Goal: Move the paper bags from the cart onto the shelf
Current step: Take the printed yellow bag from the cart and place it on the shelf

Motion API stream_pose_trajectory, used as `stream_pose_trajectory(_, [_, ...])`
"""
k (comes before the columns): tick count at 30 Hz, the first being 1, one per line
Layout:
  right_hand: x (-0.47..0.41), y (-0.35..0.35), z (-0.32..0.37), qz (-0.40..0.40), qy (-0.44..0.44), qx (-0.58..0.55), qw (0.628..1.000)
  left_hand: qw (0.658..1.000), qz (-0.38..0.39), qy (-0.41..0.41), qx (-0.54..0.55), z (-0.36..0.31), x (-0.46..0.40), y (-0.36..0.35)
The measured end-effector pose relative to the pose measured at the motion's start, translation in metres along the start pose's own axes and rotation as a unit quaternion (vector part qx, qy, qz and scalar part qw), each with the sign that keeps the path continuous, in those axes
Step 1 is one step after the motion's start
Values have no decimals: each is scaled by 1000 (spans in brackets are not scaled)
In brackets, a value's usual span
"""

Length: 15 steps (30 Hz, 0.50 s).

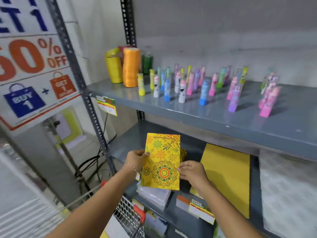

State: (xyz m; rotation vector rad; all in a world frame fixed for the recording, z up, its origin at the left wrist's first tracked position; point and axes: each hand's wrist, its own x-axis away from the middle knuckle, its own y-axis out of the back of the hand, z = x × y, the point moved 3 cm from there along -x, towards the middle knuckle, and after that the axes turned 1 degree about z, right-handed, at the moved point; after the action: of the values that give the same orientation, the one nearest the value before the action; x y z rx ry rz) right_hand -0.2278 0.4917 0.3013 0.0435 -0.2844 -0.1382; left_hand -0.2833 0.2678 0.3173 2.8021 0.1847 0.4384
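Both the left hand (136, 159) and right hand (191, 170) pinch the flat yellow floral paper bag (162, 161) upright before the grey metal shelf (214, 121), where, stood unsupported, it would likely topple.

I hold a yellow flowered paper bag (162, 162) upright, my left hand (136, 159) and right hand (192, 171) pinching its side edges, in front of a grey metal shelf (214, 117). A wire cart (127, 215) sits below my arms.
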Motion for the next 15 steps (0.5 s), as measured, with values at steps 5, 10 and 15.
stream_pose_trajectory(5, [-48, 5, -13, -76, -44, -45, 995, 992, 40, 8, -119, 2, -62, -29])
stream_pose_trajectory(10, [-88, -8, -36, -128, -98, -61, 985, 978, 52, -18, -200, -10, -87, -54])
stream_pose_trajectory(15, [-111, -20, -57, -168, -136, -23, 976, 968, 61, -33, -243, 3, -114, -68])
